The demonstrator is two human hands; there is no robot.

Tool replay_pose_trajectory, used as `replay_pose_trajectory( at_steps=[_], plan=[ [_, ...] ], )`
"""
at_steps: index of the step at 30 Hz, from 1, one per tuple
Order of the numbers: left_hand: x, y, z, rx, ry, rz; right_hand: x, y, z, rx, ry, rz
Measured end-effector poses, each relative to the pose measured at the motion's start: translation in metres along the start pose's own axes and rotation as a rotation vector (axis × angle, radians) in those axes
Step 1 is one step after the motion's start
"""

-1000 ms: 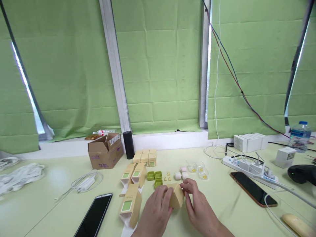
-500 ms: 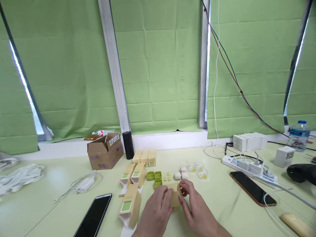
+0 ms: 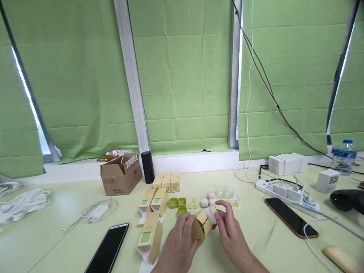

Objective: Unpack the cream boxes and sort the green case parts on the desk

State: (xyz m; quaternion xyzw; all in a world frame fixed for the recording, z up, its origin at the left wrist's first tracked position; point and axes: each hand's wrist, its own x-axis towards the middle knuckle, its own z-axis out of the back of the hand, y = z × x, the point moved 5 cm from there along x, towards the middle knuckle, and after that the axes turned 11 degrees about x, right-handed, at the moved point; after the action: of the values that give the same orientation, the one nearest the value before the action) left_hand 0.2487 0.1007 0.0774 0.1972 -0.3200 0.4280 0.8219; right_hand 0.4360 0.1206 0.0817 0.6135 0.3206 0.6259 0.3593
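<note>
A small tan cardboard box (image 3: 198,229) is held above the table, tilted, its flaps raised at the upper right end. My left hand (image 3: 179,240) is closed round the box's left side. My right hand (image 3: 231,231) pinches the white-and-tan end flap (image 3: 211,214) between thumb and fingers. Just beyond the hands are green square trays (image 3: 173,203), small yellow pieces (image 3: 194,206), white and pink cylinders (image 3: 204,203) and clear plastic cases (image 3: 227,192). Three tan boxes with green labels (image 3: 150,234) lie left of my left hand.
Closed tan boxes (image 3: 167,181) sit further back, near a black cylinder (image 3: 147,167) and an open brown carton (image 3: 121,175). A phone (image 3: 109,248) lies at left, another (image 3: 291,217) at right beside a power strip (image 3: 287,195). White cables (image 3: 24,204) lie far left.
The held box has tilted, and its end flaps now stand open with a white inner side showing. My right hand has shifted slightly right and its fingers have moved up with the flap.
</note>
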Motion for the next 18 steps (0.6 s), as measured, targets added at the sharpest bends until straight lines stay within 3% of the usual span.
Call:
replay_pose_trajectory(
  at_steps=[6, 9, 14, 18],
  plan=[
    [0.005, -0.004, 0.004, -0.123, 0.093, -0.004, 0.009, -0.024, 0.008, 0.378, -0.129, -0.150],
    [0.008, -0.006, 0.006, -0.143, 0.131, 0.037, 0.011, -0.032, 0.010, 0.450, -0.176, -0.189],
    [0.009, -0.007, 0.007, -0.157, 0.133, 0.045, 0.009, -0.034, 0.006, 0.326, -0.115, -0.160],
    [0.004, -0.004, 0.000, -0.120, 0.140, 0.047, 0.008, -0.023, 0.013, 0.017, -0.122, 0.056]
  ],
)
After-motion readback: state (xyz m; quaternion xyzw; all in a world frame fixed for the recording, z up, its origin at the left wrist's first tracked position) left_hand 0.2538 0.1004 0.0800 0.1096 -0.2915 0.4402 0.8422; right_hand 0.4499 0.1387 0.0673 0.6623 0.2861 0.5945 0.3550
